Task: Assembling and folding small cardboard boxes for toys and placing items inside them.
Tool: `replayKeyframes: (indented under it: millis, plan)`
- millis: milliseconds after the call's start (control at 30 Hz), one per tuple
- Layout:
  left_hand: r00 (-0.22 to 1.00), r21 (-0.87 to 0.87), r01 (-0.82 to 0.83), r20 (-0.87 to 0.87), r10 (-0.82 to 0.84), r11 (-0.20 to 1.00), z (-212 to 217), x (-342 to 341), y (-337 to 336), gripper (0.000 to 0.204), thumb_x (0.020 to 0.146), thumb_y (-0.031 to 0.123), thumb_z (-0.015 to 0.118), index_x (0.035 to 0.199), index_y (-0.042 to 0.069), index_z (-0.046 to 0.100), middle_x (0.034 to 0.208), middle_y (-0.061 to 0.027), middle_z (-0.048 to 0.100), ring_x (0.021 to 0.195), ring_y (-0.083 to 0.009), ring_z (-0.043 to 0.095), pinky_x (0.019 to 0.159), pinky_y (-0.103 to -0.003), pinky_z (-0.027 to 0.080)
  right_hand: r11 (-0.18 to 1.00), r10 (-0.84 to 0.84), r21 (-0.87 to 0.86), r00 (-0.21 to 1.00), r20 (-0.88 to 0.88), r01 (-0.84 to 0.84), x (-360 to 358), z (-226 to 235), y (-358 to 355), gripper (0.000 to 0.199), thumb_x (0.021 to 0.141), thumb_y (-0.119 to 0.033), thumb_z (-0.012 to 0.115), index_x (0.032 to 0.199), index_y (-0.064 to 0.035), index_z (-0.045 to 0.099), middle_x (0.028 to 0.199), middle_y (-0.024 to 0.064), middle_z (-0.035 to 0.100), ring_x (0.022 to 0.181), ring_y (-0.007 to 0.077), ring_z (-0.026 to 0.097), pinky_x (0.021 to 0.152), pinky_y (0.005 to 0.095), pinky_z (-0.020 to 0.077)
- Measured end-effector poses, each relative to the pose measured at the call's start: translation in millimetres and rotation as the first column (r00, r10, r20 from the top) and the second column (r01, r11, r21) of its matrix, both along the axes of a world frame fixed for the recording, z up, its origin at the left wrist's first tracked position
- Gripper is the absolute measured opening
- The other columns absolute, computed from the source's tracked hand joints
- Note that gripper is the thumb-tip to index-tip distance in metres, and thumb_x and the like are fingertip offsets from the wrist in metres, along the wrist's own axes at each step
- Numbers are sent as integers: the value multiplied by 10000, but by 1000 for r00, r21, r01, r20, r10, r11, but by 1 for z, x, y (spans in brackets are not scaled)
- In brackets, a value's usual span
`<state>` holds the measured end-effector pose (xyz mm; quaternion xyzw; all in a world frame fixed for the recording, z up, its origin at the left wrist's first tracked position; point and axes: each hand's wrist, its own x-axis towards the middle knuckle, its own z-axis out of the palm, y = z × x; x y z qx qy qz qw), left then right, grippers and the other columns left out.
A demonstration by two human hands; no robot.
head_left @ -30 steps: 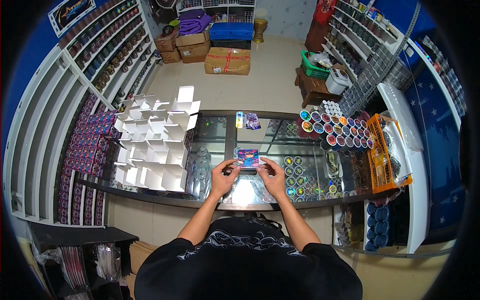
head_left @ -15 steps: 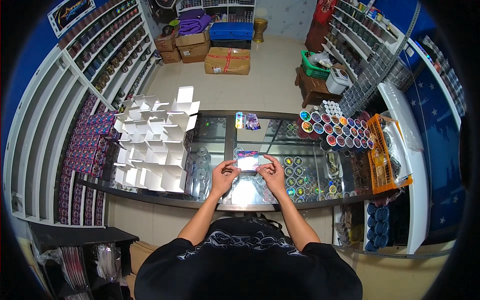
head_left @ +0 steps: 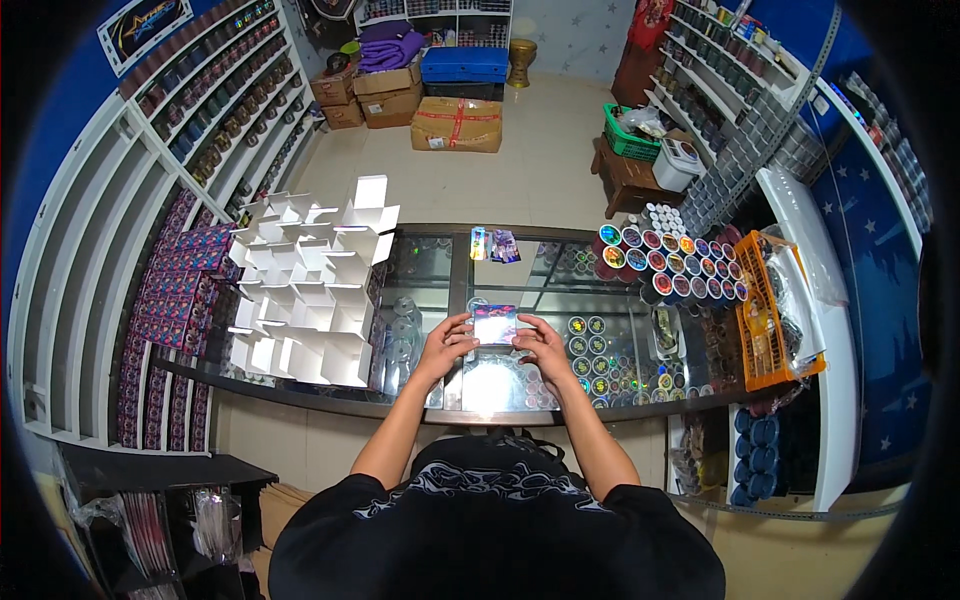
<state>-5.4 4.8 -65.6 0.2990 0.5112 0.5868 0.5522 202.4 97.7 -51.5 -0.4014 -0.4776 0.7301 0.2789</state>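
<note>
Head view: the left hand (head_left: 447, 348) and right hand (head_left: 542, 350) are partly closed, fingers curled, holding opposite sides of a small box (head_left: 494, 326). The box is between them, over the glass-topped desk (head_left: 425, 262); contact with the glass cannot be determined. Beyond the hands: cards (head_left: 504, 247). To their left: open white cartons (head_left: 330, 352). To their right: round-lidded jars (head_left: 676, 264), then an orange basket (head_left: 780, 374).

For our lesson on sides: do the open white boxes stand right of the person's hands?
No, the open white boxes stand left of both the left hand and the right hand, which hold a small box.
</note>
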Motion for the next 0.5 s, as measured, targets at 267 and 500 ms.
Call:
replayKeyframes:
  millis: [267, 500]
  plan:
    - [851, 244, -9, -507, 136, 970, 16, 9, 2, 528, 757, 58, 713, 1265, 103, 575, 1202, -66, 525, 1053, -175, 550, 828, -276, 485, 845, -98, 535, 987, 126, 15, -12, 4, 0, 473, 724, -64, 691, 1185, -117, 601, 1102, 53, 559, 827, 140, 587, 660, 254, 462]
    - [695, 333, -74, -659, 288, 940, 21, 17, 7, 383, 773, 115, 723, 1149, 88, 654, 1100, -91, 600, 1002, -176, 574, 805, -265, 473, 804, -207, 581, 975, 75, 126, -23, 5, -8, 233, 787, -91, 728, 1006, -41, 669, 867, 22, 620, 720, 84, 578, 630, 214, 461]
